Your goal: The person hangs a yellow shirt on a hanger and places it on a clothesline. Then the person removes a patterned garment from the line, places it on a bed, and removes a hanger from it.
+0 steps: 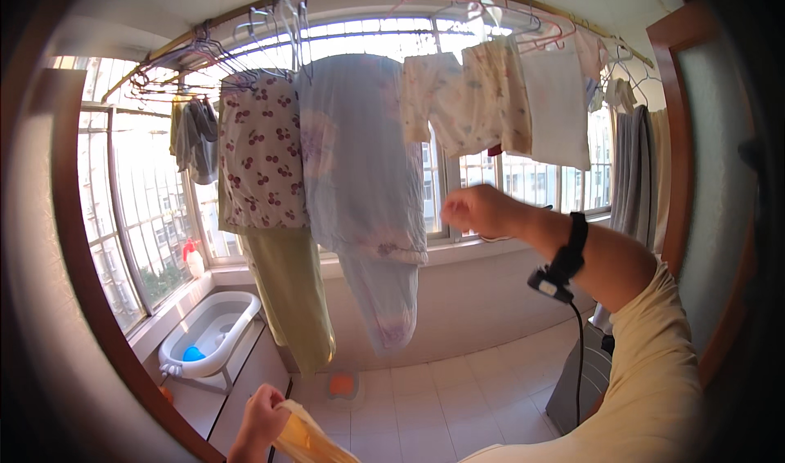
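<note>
- Down at lower left, the left hand [263, 424] has its fingers [268, 396] pinching a yellow cloth [309, 440], which is right there at the bottom edge.
- Right of center, the right hand [481, 211] is up, fingers curled, can't tell if pressed together.
- Just left of it hangs a pale blue cloth [360, 152].

The yellow garment [307, 435] looks like soft, thin cloth. The cherry-print cloth [260, 156] is matt and smooth, the pale blue cloth [360, 161] finely creased. The baby bathtub [233, 344] is smooth, faintly glossy plastic; the floor tiles [425, 414] have a low sheen; the door frame [678, 161] resembles varnished wood.
</note>
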{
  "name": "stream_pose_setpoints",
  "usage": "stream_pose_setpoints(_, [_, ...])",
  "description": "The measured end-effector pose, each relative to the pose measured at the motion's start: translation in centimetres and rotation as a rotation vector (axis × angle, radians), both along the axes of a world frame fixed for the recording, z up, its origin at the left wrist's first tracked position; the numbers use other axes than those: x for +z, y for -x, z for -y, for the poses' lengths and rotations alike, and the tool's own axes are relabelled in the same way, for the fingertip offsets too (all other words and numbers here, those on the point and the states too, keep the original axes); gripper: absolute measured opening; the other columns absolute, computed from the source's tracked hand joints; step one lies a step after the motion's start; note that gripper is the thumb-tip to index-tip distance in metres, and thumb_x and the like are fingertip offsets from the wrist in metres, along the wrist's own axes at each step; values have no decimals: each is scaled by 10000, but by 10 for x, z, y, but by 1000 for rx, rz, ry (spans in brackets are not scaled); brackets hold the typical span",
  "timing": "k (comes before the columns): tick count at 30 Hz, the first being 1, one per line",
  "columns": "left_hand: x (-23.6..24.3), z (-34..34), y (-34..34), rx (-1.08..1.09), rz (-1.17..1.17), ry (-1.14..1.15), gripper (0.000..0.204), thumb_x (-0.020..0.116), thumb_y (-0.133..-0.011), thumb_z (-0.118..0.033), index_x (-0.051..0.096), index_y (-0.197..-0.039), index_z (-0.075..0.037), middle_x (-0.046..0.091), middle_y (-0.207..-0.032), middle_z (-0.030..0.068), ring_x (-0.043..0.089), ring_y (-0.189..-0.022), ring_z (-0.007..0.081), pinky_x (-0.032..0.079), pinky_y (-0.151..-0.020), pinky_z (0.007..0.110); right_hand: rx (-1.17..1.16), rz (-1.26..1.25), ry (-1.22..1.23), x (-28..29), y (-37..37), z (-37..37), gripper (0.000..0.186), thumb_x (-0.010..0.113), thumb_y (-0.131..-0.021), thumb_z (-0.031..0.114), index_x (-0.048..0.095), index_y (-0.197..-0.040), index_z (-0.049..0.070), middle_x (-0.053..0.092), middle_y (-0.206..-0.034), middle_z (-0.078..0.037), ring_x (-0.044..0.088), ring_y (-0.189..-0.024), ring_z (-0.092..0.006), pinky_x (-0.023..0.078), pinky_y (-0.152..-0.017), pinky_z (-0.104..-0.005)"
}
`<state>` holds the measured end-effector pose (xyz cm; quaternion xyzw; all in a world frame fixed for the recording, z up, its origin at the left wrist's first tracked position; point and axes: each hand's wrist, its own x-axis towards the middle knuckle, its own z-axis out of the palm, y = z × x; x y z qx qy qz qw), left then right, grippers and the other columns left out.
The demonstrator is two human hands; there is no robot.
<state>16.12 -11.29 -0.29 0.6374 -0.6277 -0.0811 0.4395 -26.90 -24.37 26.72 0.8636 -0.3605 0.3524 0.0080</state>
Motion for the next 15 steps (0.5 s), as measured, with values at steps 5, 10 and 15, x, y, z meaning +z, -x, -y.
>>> stream_pose_setpoints(5, [-26, 9, -76, 17, -66, -158, 155, 638, -719, -70, 582, -856, -23, 588, -752, 78, 558, -686, 181, 466, -635, 302, -126, 139, 170, 106, -71, -1, 455, 613, -904, 446, 634, -1012, 5, 673, -719, -98, 653, -602, -147, 535, -548, -287])
stream_pose_setpoints(10, [-31, 8, -142, -48, -147, -130, 165, 613, -761, -103, 599, -897, -10, 620, -795, 132, 585, -735, 227, 485, -693, 346, -133, 405, 435, 180, -154, -8, 766, 626, -865, 542, 427, -1307, -51, 676, -877, -152, 665, -649, -175, 544, -545, -282])
stream_pose_setpoints(15, [-16, -3, -192, 69, -348, -208, 103, 598, -793, -81, 597, -874, -18, 609, -762, 100, 567, -683, 217, 471, -672, 332, -237, 524, 670, 244, -212, 16, 776, 655, -857, 504, 414, -1315, -75, 662, -957, -202, 700, -748, -213, 577, -575, -306])
